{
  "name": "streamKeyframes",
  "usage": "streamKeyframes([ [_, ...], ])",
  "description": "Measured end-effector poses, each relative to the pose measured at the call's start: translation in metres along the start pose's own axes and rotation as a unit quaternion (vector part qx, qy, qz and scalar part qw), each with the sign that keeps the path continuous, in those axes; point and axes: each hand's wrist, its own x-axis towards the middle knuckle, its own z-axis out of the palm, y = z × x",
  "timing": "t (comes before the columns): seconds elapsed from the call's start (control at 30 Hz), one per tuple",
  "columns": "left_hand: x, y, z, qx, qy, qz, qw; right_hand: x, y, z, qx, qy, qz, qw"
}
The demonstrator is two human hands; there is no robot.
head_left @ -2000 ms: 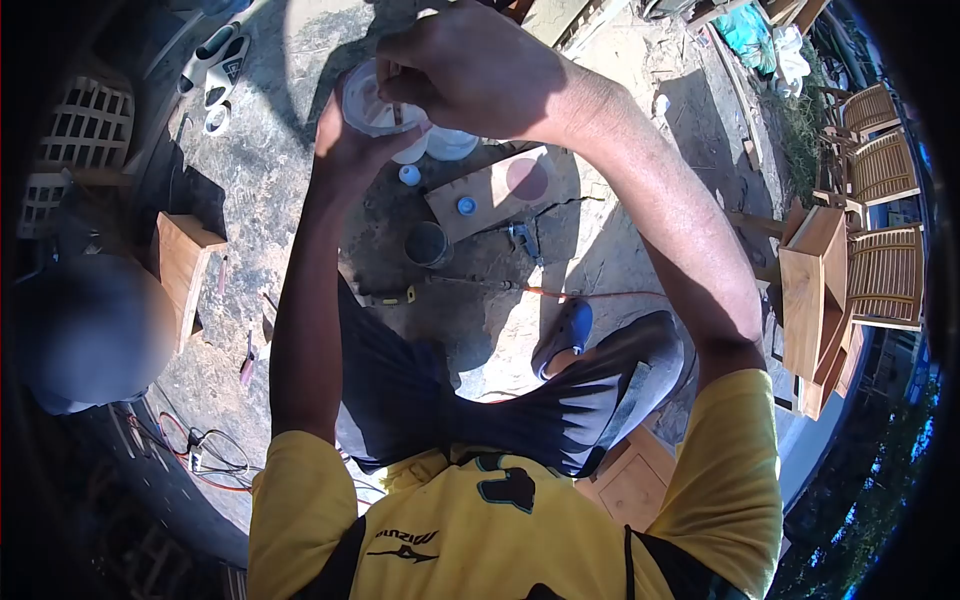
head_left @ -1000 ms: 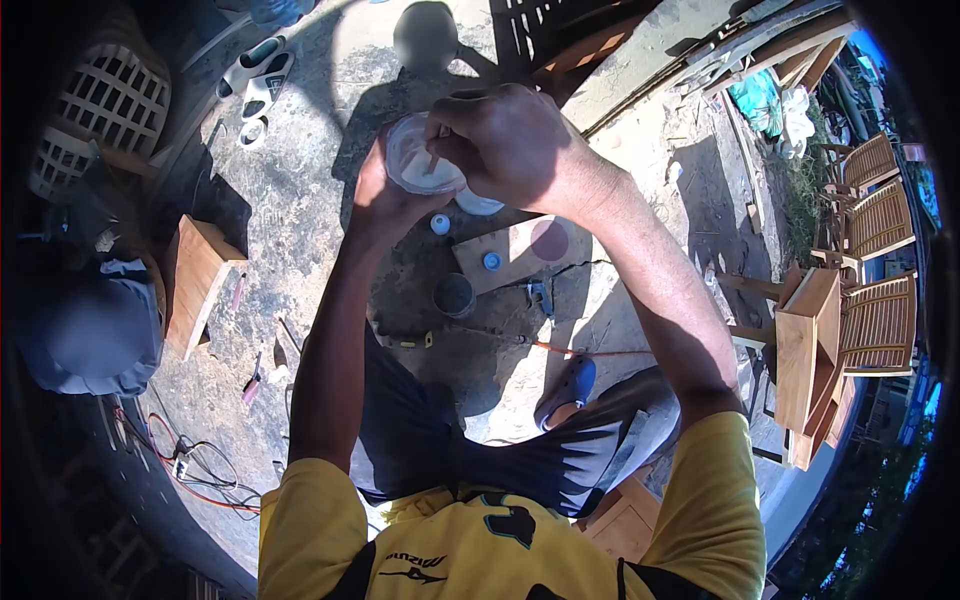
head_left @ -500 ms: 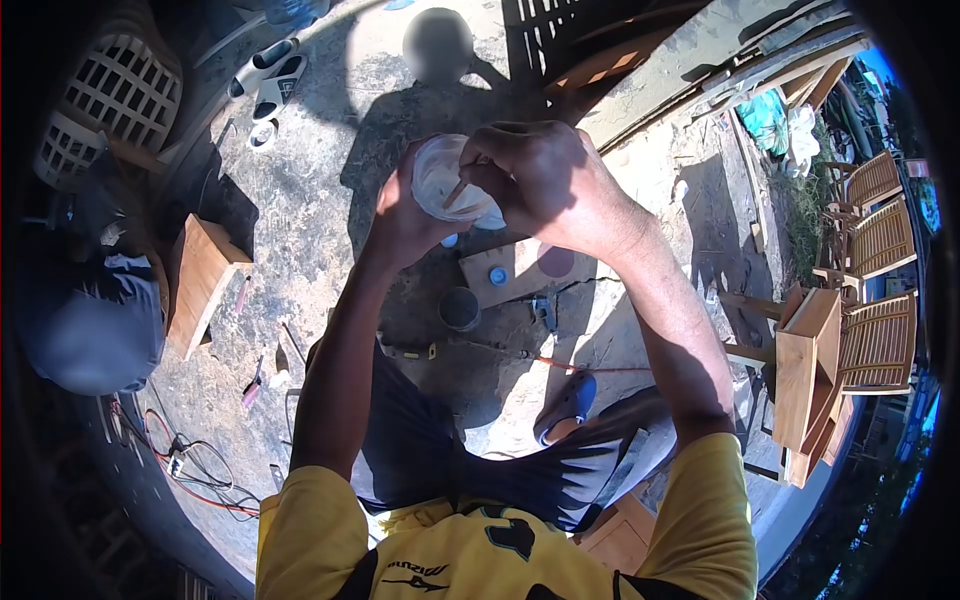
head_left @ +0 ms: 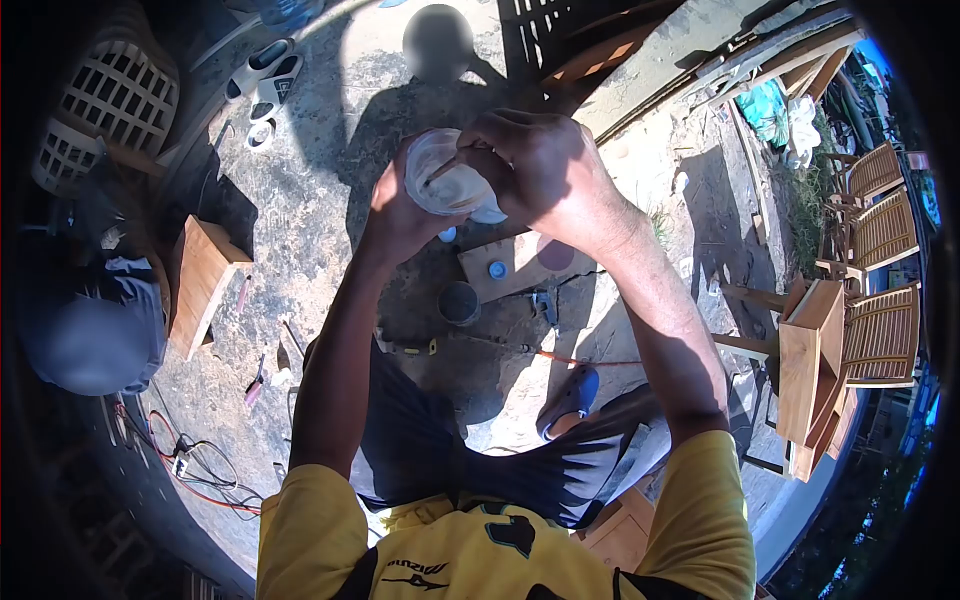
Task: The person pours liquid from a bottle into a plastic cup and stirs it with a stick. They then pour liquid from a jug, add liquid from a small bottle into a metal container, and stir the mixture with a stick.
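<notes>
You're cupping the clear tub in your left hand, its open top facing you, while your right hand is pinching a thin stick that's reaching inside. You seem to be stirring the pale mixture, with the tub hanging above the ground. The next stroke is probably calling for a steady left grip and a light sweep along the inner wall, so nothing is slopping over.
</notes>
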Motion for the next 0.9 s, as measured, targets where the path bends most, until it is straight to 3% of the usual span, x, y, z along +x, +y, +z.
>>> streamKeyframes([
  [0.1, 0.000, 0.000, 0.000, 0.006, -0.004, 0.001, 1.000, -0.003, 0.003, -0.003, -0.010, -0.072, 0.021, 0.997],
  [0.2, 0.000, -0.003, 0.003, -0.003, 0.000, -0.001, 1.000, -0.002, -0.003, 0.000, -0.006, 0.005, 0.025, 1.000],
  [0.3, 0.001, -0.001, 0.001, -0.009, -0.001, -0.006, 1.000, -0.004, 0.001, -0.002, 0.004, -0.056, 0.035, 0.998],
  [0.4, 0.002, 0.000, 0.000, 0.001, -0.001, -0.012, 1.000, -0.003, 0.005, 0.002, 0.016, 0.007, 0.024, 1.000],
  [0.53, 0.003, -0.005, 0.000, -0.019, 0.001, -0.031, 0.999, -0.005, 0.008, 0.003, 0.005, -0.053, 0.034, 0.998],
  [0.6, 0.002, -0.008, 0.002, -0.022, 0.005, -0.020, 1.000, -0.002, 0.006, 0.003, 0.009, 0.011, 0.026, 1.000],
  [0.7, 0.003, -0.010, 0.001, 0.006, 0.005, -0.025, 1.000, -0.004, 0.002, 0.000, 0.011, -0.049, 0.051, 0.997],
  [0.73, 0.003, -0.008, -0.001, 0.035, 0.003, -0.008, 0.999, -0.004, 0.005, 0.003, 0.028, -0.008, 0.024, 0.999],
  [0.9, 0.006, -0.008, 0.000, 0.019, 0.006, -0.010, 1.000, -0.007, 0.008, 0.001, 0.008, -0.013, 0.056, 0.998],
])
